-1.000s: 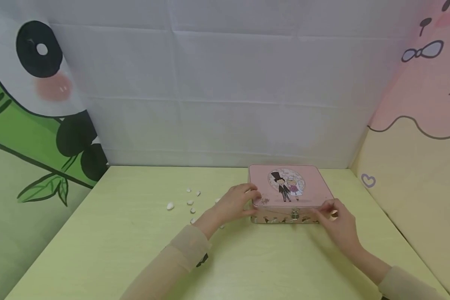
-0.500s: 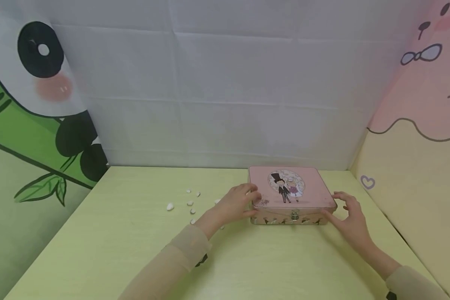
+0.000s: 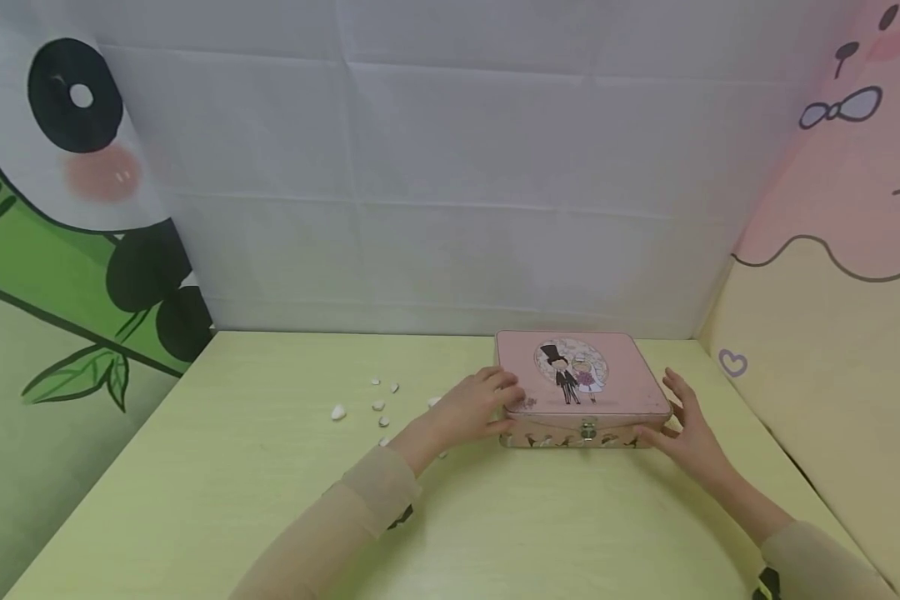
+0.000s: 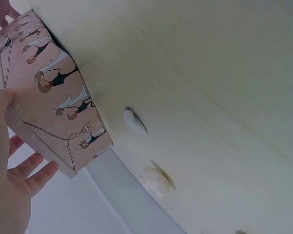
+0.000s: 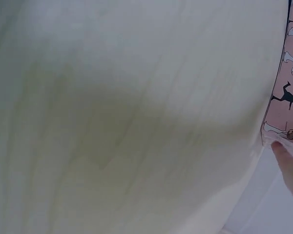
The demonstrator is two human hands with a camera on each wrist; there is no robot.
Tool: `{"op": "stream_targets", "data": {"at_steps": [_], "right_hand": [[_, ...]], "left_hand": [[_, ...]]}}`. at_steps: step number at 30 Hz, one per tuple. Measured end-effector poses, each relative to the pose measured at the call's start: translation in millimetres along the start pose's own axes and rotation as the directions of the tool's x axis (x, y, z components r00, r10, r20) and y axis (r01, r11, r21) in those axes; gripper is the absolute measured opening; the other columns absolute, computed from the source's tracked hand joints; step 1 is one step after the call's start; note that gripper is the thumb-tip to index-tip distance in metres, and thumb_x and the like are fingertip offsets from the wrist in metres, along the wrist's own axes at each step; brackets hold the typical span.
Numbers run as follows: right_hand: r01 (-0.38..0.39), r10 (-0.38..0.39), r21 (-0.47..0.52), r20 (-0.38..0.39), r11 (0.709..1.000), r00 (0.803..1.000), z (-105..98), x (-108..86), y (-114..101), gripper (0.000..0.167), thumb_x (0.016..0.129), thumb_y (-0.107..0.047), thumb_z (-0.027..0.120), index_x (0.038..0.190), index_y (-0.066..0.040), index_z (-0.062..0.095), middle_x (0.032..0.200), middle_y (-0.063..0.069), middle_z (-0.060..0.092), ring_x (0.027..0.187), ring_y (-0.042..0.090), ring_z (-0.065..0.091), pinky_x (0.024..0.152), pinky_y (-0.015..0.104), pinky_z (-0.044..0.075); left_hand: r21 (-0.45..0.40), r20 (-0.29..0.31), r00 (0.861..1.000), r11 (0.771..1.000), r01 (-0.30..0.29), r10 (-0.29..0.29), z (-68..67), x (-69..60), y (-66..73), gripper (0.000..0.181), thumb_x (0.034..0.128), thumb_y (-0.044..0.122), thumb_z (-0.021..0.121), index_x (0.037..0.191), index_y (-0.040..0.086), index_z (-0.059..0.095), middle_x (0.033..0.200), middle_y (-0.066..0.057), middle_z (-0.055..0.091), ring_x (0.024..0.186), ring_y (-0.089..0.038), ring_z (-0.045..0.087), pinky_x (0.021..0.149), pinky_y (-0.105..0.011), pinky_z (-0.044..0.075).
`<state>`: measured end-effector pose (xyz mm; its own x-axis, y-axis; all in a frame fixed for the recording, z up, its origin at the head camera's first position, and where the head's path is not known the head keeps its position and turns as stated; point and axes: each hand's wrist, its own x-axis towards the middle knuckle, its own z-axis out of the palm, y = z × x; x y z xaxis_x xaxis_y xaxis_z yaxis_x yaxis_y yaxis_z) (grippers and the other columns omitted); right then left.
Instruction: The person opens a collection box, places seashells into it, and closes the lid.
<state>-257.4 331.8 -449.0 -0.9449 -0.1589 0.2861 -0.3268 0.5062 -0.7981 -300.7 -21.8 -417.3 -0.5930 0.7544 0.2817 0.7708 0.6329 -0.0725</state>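
Note:
A pink tin box (image 3: 607,375) with a cartoon couple on its lid and a metal clasp (image 3: 588,430) in front sits on the table, lid down. My left hand (image 3: 468,408) holds its front left corner, thumb at the front and fingers over the left side; the left wrist view shows this grip on the box (image 4: 49,83). At the front right corner is my right hand (image 3: 690,433), thumb against the front, lower fingers at the right side and index finger raised. Only the right thumb (image 5: 285,158) shows at the box corner in the right wrist view.
Several small white seashells (image 3: 338,412) lie scattered on the pale yellow table (image 3: 232,467), left of the box; one shell (image 4: 156,183) appears close in the left wrist view. A white cloth wall (image 3: 450,208) stands behind, and printed panels flank both sides.
My right hand slid outward from the lid's front right corner to the box's right side, and its index finger has since lifted. The left hand and the tin box hold their place.

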Motion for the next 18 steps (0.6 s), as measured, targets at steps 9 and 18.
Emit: {"op": "stream_targets", "data": {"at_steps": [9,18], "right_hand": [[-0.179,0.175,0.066,0.067,0.982,0.982,-5.0,-2.4,0.7,0.096,0.092,-0.024,0.063,0.150,-0.013,-0.013,0.149,0.028,0.025,0.133,0.046,0.028,0.082,0.001,0.037],[-0.164,0.163,0.010,0.054,0.986,0.985,-3.7,-1.2,6.2,0.092,0.091,-0.026,0.063,0.152,-0.010,-0.004,0.148,0.029,0.027,0.132,0.046,0.031,0.084,0.002,0.037]], "left_hand": [[0.050,0.030,0.999,0.998,-0.044,0.042,-3.3,1.9,2.5,0.046,0.0905,0.043,0.060,0.128,0.017,0.055,0.133,-0.007,0.053,0.125,-0.029,0.047,0.104,-0.036,0.041],[0.067,0.024,0.999,0.997,-0.043,0.041,-2.6,1.2,2.0,0.044,0.0911,0.043,0.059,0.126,0.017,0.055,0.133,-0.007,0.053,0.125,-0.028,0.047,0.104,-0.035,0.041]]}}
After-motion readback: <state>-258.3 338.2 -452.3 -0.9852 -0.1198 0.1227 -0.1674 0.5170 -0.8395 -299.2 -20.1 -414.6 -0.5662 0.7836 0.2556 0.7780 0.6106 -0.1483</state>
